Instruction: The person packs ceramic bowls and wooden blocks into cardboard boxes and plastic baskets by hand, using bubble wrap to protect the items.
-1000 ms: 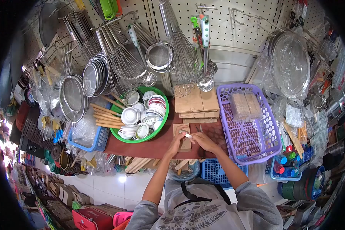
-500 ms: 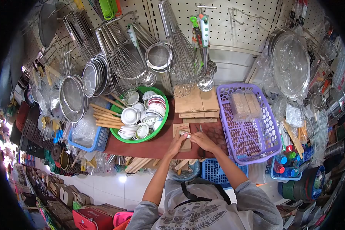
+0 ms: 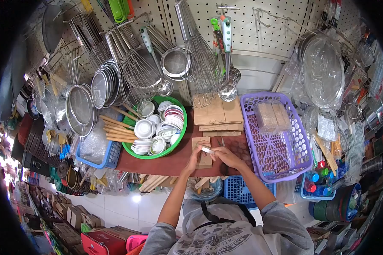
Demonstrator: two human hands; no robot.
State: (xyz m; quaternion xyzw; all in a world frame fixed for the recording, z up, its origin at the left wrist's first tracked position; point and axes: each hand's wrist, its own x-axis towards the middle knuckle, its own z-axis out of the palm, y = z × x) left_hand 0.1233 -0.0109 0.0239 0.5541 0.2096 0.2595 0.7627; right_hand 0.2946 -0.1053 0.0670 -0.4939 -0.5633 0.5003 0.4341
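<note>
Over the red-brown table [image 3: 157, 165], my left hand [image 3: 194, 157] is closed on a small white object [image 3: 207, 150], too small to identify. My right hand [image 3: 225, 156] meets it from the right, its fingers pressed together at the object's right end. Beneath my hands a narrow piece of brown cardboard [image 3: 206, 162] lies on the table. Behind them is a stack of flat brown cardboard [image 3: 209, 111]. To the left stands a green basin [image 3: 182, 137] with small white bowls [image 3: 144, 128] and wooden-handled tools [image 3: 118, 128].
A purple basket [image 3: 254, 151] with wrapped brown blocks [image 3: 273, 117] stands on the right. Whisks [image 3: 202, 72], ladles [image 3: 227, 91] and strainers [image 3: 81, 109] hang above the table. Blue baskets [image 3: 242, 191] are below the front edge and at the left.
The white object has turned slightly and shows more of its length between my hands. Both hands have shifted a little; the surroundings look the same.
</note>
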